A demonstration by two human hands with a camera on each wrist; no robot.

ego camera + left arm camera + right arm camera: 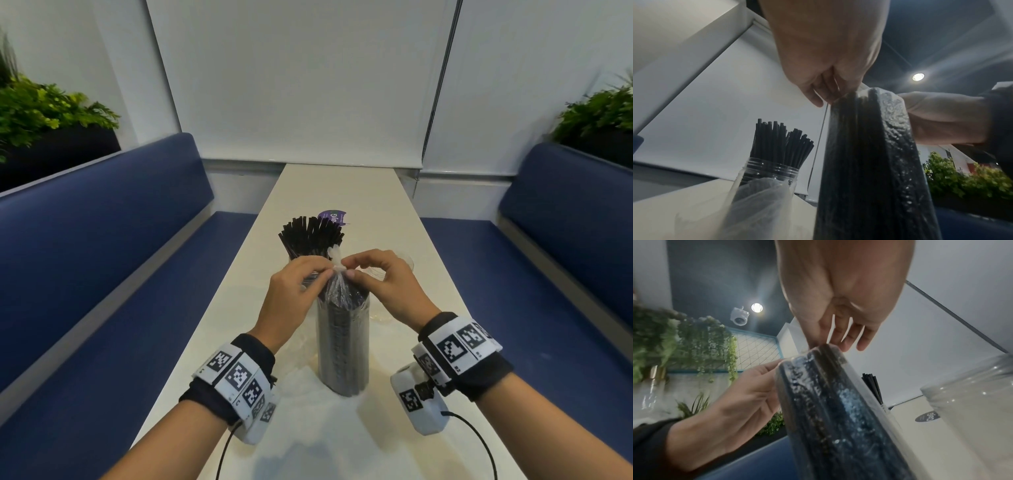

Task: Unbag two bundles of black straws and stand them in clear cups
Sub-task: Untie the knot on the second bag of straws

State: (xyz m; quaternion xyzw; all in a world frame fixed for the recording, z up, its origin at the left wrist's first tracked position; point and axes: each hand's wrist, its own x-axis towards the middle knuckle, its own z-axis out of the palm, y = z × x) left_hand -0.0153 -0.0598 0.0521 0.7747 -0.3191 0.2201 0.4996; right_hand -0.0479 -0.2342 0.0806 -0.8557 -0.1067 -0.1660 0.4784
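A bagged bundle of black straws (343, 342) stands upright on the white table (394, 445), its clear plastic tied in a knot (336, 257) at the top. My left hand (301, 291) pinches the bag's neck from the left, and my right hand (380, 284) pinches it from the right just under the knot. Behind the hands, loose black straws (310, 236) stand in a clear cup (766, 172). A second clear cup (972, 402) stands to the right, with no straws showing in it. The bagged bundle (869, 162) fills the wrist views.
A crumpled clear bag (756, 203) lies by the straw-filled cup. A purple label (332, 216) lies on the table beyond the cup. Blue benches (102, 257) flank the narrow table, with planters (44, 113) behind them.
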